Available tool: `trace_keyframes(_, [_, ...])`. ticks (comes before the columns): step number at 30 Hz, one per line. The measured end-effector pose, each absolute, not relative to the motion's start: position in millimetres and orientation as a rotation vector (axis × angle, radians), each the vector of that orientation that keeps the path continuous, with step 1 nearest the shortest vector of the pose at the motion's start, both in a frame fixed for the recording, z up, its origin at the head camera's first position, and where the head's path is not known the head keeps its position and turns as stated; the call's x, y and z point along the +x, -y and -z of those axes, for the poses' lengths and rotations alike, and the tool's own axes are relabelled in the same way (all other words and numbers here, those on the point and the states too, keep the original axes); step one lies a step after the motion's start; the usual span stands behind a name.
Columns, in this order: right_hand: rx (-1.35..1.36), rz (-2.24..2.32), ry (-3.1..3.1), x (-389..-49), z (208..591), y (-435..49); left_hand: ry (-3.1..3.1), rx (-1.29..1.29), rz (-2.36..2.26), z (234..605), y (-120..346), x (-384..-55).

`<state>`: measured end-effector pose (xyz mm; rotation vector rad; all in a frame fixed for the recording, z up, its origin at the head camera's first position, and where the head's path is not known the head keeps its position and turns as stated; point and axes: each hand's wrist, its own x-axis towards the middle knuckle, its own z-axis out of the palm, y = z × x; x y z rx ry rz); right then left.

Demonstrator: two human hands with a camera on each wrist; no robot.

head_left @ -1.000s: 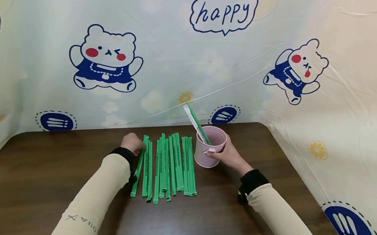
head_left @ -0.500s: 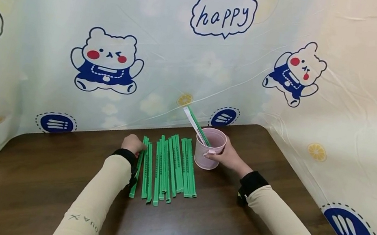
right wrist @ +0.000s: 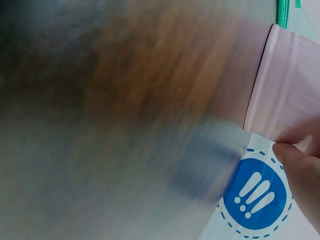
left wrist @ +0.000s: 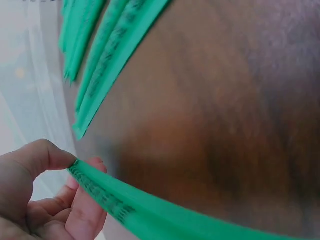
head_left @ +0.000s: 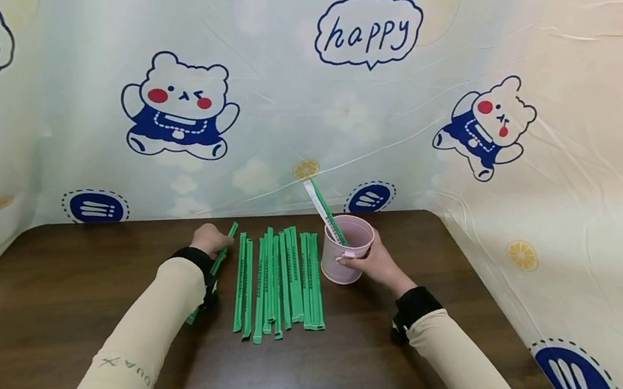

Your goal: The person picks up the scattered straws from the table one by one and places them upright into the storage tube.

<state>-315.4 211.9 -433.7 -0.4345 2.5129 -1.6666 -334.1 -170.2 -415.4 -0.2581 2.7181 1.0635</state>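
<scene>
My left hand (head_left: 209, 239) pinches one end of a green wrapped straw (left wrist: 165, 215) between thumb and fingers, at the left of the row. The straw slants away under the wrist, which partly hides it in the head view. Several more green wrapped straws (head_left: 295, 273) lie side by side on the table. On the right, my right hand (head_left: 380, 263) grips a small pink bucket (head_left: 341, 268) by its side, thumb near the handle mount. The bucket stands upright. Green and white wrapped straws (head_left: 326, 212) lean out of it toward the left.
Under everything is a dark brown wooden table (head_left: 84, 315) with rounded far corners. A pale printed curtain (head_left: 277, 101) with cartoon bears hangs close behind its back edge and along both sides.
My left hand has moved a little left, drawing the end straw away from the row and tilting it. The right hand and bucket have stayed in place.
</scene>
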Motion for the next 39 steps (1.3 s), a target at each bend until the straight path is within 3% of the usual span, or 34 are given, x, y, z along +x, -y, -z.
trace_keyframes(9, [-0.451,1.657,-2.533,-318,434,-212,-2.564,-0.325,-1.378,391,184,-335])
trace_keyframes(17, [-0.446,1.651,-2.525,-317,434,-210,-2.480,-0.165,-1.568,353,172,-332])
trace_keyframes(23, [-0.508,1.689,-2.505,-317,437,-209,-2.590,-0.045,-1.576,327,151,-328])
trace_keyframes(39, [-0.567,1.743,-2.487,-316,438,-210,-2.442,0.160,-2.159,249,76,-308])
